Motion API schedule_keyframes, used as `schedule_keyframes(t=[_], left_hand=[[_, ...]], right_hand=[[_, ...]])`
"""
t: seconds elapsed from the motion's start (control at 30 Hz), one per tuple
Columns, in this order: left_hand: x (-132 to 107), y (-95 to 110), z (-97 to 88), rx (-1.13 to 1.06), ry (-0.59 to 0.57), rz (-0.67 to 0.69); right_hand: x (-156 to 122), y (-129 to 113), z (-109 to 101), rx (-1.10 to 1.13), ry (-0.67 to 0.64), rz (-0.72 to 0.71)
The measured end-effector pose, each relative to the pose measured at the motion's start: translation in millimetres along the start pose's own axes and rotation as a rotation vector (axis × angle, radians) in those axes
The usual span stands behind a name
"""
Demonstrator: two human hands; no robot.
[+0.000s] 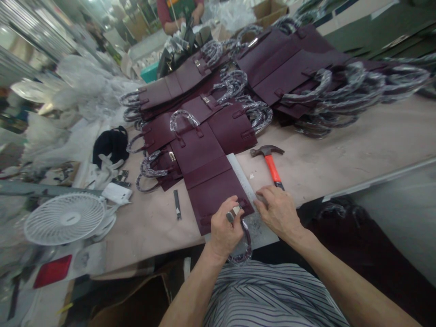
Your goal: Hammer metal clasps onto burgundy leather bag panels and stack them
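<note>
A burgundy bag panel (207,175) lies unfolded on the table, its plastic-wrapped handle (247,243) hanging toward me at the near edge. Over the panel's near right corner is my left hand (225,229), its fingers closed on a small shiny metal piece (233,213). Beneath that corner a pale flat slab (240,170) shows along the right side. My right hand (279,211) is just right of the panel, above the slab, fingers curled together; a small greyish thing seems to be at its fingertips. Beyond it lies a claw hammer (271,165) with an orange-red handle.
More burgundy bag pieces (289,68) with wrapped handles are heaped across the back. Left of the panel lies a dark cutter-like tool (177,204). A white fan (70,218) stands at the left, near a black cap (111,145). Another person (180,16) is at the far side.
</note>
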State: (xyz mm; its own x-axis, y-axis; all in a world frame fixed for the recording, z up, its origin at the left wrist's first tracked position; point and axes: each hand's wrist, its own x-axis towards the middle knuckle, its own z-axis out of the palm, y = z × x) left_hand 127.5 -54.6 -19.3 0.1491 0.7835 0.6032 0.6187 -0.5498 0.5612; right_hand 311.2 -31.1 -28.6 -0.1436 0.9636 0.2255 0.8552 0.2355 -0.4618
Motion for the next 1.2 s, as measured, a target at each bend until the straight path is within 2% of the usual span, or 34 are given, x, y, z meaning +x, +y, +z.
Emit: schedule_keyframes(t=[0.1,0.27,0.43,0.73,1.2], left_hand=[[-2,4,2.6,0.026,0.029,-0.012],[-5,12,2.0,0.000,0.112,-0.107],[-7,15,1.7,0.030,0.145,-0.112],[-2,6,0.2,0.031,0.037,-0.052],[8,0,2.4,0.031,-0.034,-0.034]], right_hand=[[0,1,-1,0.005,-0.004,-0.010],[0,2,1,-0.017,0.006,-0.032],[-2,0,1,-0.031,0.030,-0.046],[-3,-2,1,-0.033,0.041,-0.052],[-2,-3,-1,-0.019,0.013,-0.032]])
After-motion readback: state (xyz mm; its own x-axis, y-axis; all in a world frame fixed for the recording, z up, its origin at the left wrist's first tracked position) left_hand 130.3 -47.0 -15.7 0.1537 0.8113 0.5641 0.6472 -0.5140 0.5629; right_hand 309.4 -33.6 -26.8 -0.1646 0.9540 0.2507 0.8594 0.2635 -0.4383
